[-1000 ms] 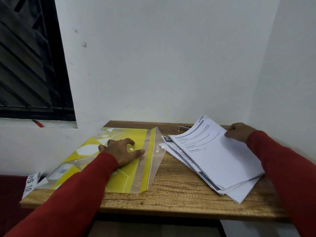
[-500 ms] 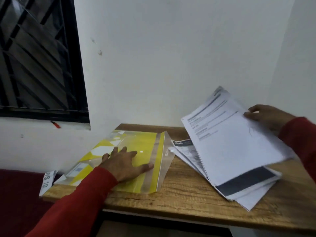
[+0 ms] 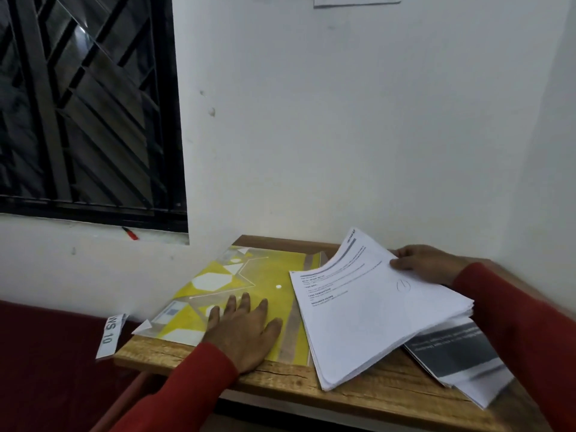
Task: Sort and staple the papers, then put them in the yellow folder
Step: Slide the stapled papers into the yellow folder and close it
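Right fingers: I am curling them over the far right corner of the stack of papers [image 3: 374, 310], thumb hidden beneath, so I am pinching the whole sheaf there.
Left fingers: I am laying them straight and slightly spread on the yellow folder [image 3: 249, 285], gripping nothing, just pressing it flat.
Papers: I am judging them light but floppy; the far corner is already bowing upward, and loose sheets look likely to fan or slide, so a hold along the edge with the thumb under seems safest.
Folder: I am reading it as thin, slick plastic that will skate unless pinned.
Where things lie: the sheaf is overlapping the folder's right strip, at 3 o'clock from my left hand [image 3: 243, 333]; more sheets [image 3: 461, 363], one with a dark band, are lying under it toward 4 o'clock.
Hands and arms: my right hand [image 3: 424, 265] is sitting at 2 o'clock on the table [image 3: 280, 381], both red sleeves reaching in from 6 o'clock.
Stapler: I am not seeing one.
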A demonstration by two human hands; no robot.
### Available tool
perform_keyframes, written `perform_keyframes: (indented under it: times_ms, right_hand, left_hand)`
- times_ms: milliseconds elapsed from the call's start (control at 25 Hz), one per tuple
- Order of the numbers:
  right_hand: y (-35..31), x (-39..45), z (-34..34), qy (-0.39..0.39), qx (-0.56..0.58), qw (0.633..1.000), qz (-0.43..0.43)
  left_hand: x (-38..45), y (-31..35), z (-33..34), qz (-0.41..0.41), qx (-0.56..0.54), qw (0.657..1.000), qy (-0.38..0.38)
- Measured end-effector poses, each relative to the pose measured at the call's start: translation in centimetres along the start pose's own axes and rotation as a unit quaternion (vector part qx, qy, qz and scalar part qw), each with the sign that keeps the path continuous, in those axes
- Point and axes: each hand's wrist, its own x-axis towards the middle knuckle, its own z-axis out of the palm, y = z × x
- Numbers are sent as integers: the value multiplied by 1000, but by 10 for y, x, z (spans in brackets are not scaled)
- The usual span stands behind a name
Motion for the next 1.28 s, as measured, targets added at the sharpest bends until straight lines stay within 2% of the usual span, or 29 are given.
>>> perform_keyframes:
  times_ms: [280,440,520,760,920,1040,1280]
  right_hand:
    - [9,-8,-21,-21,9,1000,12]
    - [23,-2,-20,-66,24,997,38]
    - [26,3,-17,-78,49,995,25]
    - [7,2,-13,-59,-21,998,17]
    - [6,-1,-22,-73,-37,997,15]
    - [8,-1,-27,-69,-46,996,20]
    - [3,-4,-31,-70,-58,996,18]
  left_hand:
    - [-3,3,-3,2,3,999,-38]
    - [-2,2,-1,-2,-15,1000,-15]
    - [-1,2,-1,-5,-51,999,3]
    - [-6,1,-3,2,-147,988,37]
    - [-3,0,-5,-12,-177,982,57]
    - [2,-3,-3,-19,-186,979,85]
    - [10,-14,5,14,-247,948,200]
